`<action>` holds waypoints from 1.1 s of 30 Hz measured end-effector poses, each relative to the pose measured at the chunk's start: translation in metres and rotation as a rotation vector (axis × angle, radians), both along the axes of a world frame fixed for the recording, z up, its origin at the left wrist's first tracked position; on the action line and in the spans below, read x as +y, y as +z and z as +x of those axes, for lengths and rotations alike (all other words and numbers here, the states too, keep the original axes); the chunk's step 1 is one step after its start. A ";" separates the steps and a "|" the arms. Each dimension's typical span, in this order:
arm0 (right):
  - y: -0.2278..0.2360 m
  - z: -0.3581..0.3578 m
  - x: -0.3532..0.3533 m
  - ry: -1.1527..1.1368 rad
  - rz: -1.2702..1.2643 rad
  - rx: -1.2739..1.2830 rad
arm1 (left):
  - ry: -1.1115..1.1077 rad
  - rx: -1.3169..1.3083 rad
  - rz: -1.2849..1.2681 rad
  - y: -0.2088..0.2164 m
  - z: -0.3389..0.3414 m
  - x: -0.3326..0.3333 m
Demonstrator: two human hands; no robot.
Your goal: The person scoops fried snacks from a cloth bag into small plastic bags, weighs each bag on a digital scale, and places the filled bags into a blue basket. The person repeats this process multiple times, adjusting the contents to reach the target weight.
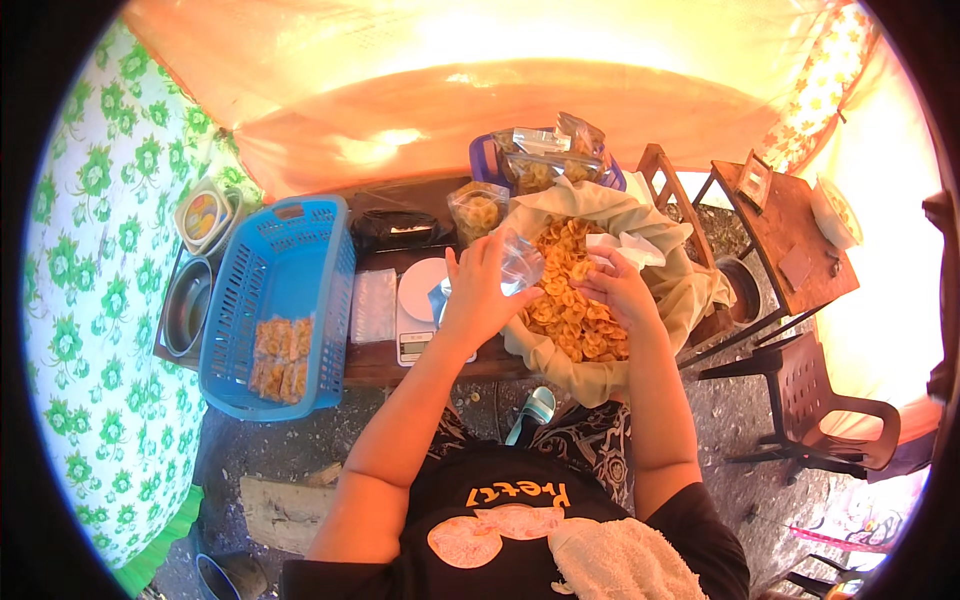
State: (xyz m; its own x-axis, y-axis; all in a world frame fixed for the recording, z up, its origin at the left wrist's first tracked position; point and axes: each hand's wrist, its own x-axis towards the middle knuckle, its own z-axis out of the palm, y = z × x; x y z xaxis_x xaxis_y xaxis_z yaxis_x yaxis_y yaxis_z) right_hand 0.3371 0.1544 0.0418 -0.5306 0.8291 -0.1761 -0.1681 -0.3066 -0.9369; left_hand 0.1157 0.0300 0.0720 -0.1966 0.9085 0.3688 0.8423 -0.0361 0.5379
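Note:
My left hand [482, 296] is closed on a clear plastic bag [522, 262], its mouth turned toward the chips. The bag hangs at the left rim of a cloth-lined container [540, 362] heaped with golden-brown chips [575, 325]. Over the heap, my right hand [622, 292] has its fingers curled on a few chips, close to the bag. Partly behind my left forearm stands a white kitchen scale [421, 292] with a round plate. Left of the scale lies a stack of clear plastic bags [374, 306].
A blue basket [330, 290] holds small filled packs [281, 358]. Behind are a black bag [398, 231], a filled pouch [478, 208] and a purple basket [482, 150] of packed pouches. A metal pot [187, 308] is far left. At right stand a wooden table [805, 250] and a brown chair [805, 400].

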 end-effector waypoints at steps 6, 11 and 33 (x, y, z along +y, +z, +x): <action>0.001 -0.001 0.005 -0.052 -0.154 0.052 | 0.017 0.003 -0.025 -0.001 0.002 -0.001; 0.000 -0.001 0.006 -0.065 -0.158 0.042 | 0.019 0.006 -0.032 -0.005 0.002 -0.002; -0.014 -0.022 -0.004 -0.095 0.979 -0.829 | 0.039 -0.023 -0.033 -0.006 -0.005 -0.006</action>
State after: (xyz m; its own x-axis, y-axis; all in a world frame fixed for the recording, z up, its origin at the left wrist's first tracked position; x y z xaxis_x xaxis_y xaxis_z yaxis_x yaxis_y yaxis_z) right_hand 0.3150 0.1504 0.0274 -0.4875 0.8280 0.2770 0.5869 0.5456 -0.5982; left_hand 0.1110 0.0236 0.0661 -0.2399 0.9116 0.3339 0.8301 0.0143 0.5574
